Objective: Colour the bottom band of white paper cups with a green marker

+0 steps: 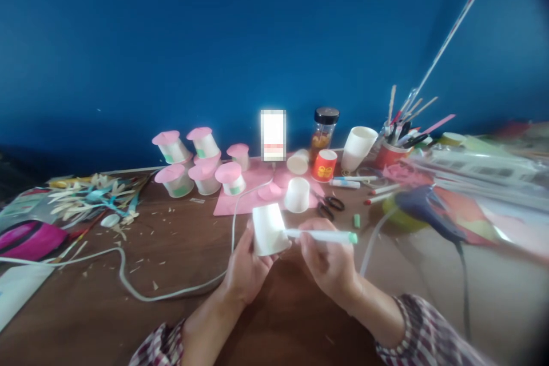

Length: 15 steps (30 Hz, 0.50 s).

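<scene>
the left hand (245, 270) curls around a white cup (269, 229), the right hand (329, 269) pinched about a green-ended marker (328, 235).

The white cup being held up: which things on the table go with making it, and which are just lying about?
Seem part of the job:
- held white cup
- green-ended marker, tip at the cup
- pink-topped cups with green patches, maybe finished ones
- pink paper, matching their tops

Probably just lying about:
- magenta pouch
- black-lidded jar
- white cable
</scene>
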### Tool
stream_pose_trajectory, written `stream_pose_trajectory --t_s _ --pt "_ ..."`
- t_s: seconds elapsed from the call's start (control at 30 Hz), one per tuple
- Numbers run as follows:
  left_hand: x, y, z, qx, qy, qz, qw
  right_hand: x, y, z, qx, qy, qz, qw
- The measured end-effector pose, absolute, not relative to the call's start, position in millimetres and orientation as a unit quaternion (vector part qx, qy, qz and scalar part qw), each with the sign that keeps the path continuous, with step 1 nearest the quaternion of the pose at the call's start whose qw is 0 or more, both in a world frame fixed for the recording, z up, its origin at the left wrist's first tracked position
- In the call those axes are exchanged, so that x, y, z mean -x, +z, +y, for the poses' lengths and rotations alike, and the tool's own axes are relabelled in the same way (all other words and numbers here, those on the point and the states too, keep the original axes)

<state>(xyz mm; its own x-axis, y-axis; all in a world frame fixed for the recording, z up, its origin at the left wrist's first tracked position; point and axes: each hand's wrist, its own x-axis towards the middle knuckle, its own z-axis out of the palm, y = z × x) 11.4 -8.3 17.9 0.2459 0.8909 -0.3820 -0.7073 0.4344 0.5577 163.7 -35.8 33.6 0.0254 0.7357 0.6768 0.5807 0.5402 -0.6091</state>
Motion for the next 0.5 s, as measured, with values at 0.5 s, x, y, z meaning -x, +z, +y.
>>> stream_pose_trajectory --t_s 0.5 --pt "-8.6 13.6 -10.1 -0.156 0.506 0.311 0.789 -163.4 32.0 -36.4 0.479 0.089 -0.684 0.543"
